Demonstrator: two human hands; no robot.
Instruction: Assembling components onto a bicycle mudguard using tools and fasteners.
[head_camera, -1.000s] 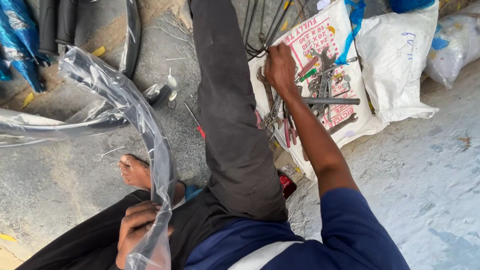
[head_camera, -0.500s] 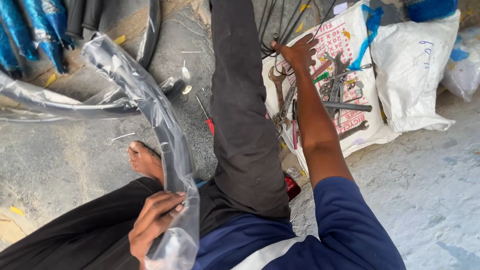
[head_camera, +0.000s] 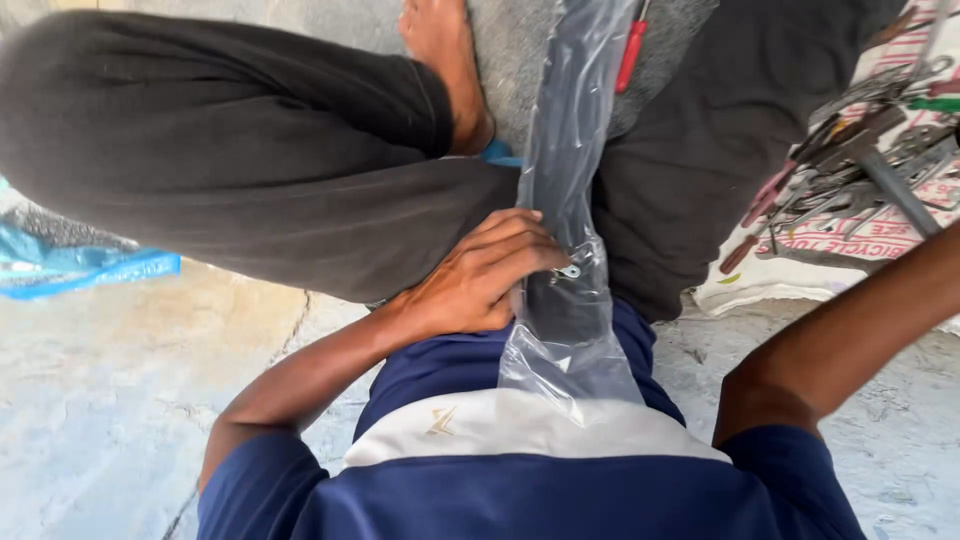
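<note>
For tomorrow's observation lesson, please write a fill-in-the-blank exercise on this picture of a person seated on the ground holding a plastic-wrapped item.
1. The left hand grips a dark item wrapped in clear ____.
2. The wrapped item lies across the person's ____.
3. The pile of metal tools rests on a ____ sack.
4. The screwdriver near the top edge has a ____ handle.

Missing words: plastic; lap; white; red

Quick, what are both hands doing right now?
Left hand: closed, gripping the plastic-wrapped black tube.
Right hand: out of view; only the right arm shows, stretched toward the tools.
</note>
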